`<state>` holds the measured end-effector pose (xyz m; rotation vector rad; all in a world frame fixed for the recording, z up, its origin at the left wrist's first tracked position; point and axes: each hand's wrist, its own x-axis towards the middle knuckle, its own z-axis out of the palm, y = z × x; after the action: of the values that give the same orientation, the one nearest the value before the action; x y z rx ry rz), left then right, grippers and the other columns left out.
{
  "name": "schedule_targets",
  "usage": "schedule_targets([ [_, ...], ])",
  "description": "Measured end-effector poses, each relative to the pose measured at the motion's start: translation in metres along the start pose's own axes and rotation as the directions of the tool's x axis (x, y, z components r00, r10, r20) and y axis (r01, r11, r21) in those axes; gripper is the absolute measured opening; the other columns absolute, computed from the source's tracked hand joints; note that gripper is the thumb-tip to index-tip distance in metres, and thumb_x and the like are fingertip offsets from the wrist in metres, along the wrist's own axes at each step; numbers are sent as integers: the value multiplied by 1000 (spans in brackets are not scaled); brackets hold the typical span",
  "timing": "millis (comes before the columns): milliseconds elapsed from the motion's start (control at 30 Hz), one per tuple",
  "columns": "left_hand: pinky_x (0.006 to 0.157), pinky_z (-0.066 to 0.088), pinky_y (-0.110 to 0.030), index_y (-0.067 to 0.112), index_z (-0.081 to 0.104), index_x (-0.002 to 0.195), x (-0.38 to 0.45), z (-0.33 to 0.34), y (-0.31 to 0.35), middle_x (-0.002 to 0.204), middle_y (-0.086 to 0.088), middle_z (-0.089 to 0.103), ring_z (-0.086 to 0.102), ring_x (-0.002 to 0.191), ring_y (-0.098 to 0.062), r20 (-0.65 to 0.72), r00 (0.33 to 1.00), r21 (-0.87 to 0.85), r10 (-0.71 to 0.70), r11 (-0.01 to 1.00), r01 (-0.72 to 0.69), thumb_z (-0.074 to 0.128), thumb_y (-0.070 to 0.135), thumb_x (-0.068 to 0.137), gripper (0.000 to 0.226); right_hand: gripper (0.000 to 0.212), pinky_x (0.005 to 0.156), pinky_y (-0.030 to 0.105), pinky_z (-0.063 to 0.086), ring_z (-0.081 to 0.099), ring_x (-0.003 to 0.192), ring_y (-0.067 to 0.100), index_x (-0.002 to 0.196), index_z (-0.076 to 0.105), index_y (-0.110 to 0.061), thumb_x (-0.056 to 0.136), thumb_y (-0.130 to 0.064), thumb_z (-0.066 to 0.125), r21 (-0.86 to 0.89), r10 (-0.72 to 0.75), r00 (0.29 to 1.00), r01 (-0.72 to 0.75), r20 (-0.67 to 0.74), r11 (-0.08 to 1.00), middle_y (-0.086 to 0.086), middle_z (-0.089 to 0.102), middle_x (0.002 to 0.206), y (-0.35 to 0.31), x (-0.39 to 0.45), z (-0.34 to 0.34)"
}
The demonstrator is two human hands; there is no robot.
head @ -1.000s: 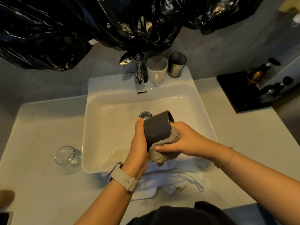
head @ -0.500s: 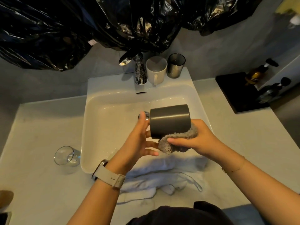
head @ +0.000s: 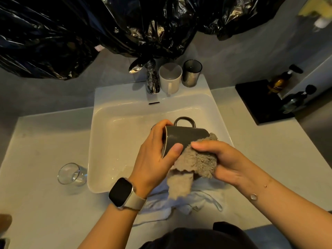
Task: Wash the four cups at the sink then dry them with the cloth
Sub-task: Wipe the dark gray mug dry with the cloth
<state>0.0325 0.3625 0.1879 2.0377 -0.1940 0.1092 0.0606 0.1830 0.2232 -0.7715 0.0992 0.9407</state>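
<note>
Clear glass [head: 71,174]: one, lying on its side on the desk [head: 36,203], just left of the sink [head: 115,141].

Left hand [head: 154,159]: forearm rises from the lower centre, watch [head: 122,192] on the wrist. Fingers curled over the mouth end of the dark grey mug [head: 185,138], thumb pressed flat on its side wall, so the hand grips it.

Dark grey mug: one, held on its side above the basin, handle pointing up and away, mouth toward the left hand, base toward the right.

Grey cloth [head: 195,162]: one, wrapped under and around the base end of the mug, a loose flap hanging below. It lies between the mug and the right palm.

Right hand [head: 224,162]: forearm enters from the lower right, bracelet at the wrist. Fingers curled under the cloth, thumb on top, pinching it against the mug.

White towel [head: 179,203]: one, crumpled on the desk at the sink's near edge, beneath both hands.

Back ledge: tap [head: 152,78]; one white mug [head: 169,78] and one dark glass tumbler [head: 191,72], upright, side by side.

Cups counted: four.
</note>
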Motion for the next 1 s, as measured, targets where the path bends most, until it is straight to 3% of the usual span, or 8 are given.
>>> schedule_targets([
  [100,71,49,-26,39,39,119,4,-1,1,101,13,62,63,82,-8,-38,999,-46,-2,999,0,34,83,82,57,23,74,30,57,71,86,26,97,74,-2,77,-1,64,-186,-129,991,122,-27,975,19,73,95,4,-2,4],
  [200,67,50,-22,30,48,113,-1,4,7,95,18,64,63,81,-6,-74,991,-337,-113,938,82,45,65,86,44,38,86,30,54,68,101,24,115,67,-3,78,0,71,-590,-308,950,276,49,758,16,72,107,12,-5,7],
  [367,80,54,-31,18,67,108,2,6,12,95,-1,76,72,86,-15,156,784,-758,-601,436,485,58,53,79,46,46,94,12,44,57,109,-9,124,62,-16,81,-12,76,-940,-321,905,326,279,101,-12,62,119,19,4,1],
  [433,78,54,-30,19,66,112,1,7,10,98,-4,75,72,87,-16,163,770,-733,-617,447,512,56,54,83,47,44,91,12,45,59,105,-9,120,65,-16,79,-12,78,-945,-320,926,268,200,186,-10,65,116,19,6,1],
  [567,66,53,-21,25,55,116,-9,14,5,99,13,70,67,89,-10,-58,901,-577,-430,751,322,48,56,86,44,33,63,29,54,68,73,20,107,68,0,76,-5,79,-803,-216,976,123,-7,583,10,72,84,7,5,3],
  [700,73,51,-27,44,39,121,-12,3,-12,112,3,55,61,93,-12,-92,994,-95,51,994,-60,52,54,84,41,8,60,28,57,69,64,20,77,73,-2,76,-4,65,-147,54,991,-72,-122,987,12,69,71,-6,9,11],
  [833,83,52,-33,38,39,131,-5,-8,-20,126,6,48,58,107,-13,66,993,-43,93,995,-91,51,73,83,61,27,57,27,58,69,60,20,68,76,-3,79,-10,52,35,54,988,-49,-148,998,13,70,69,-3,13,14],
  [1000,78,55,-22,60,42,124,2,-7,-12,126,23,57,62,102,7,192,924,-390,-330,839,380,28,95,69,67,11,64,23,55,71,72,17,79,77,-9,76,-2,69,-305,-219,964,165,-154,938,9,73,76,8,12,3],
])
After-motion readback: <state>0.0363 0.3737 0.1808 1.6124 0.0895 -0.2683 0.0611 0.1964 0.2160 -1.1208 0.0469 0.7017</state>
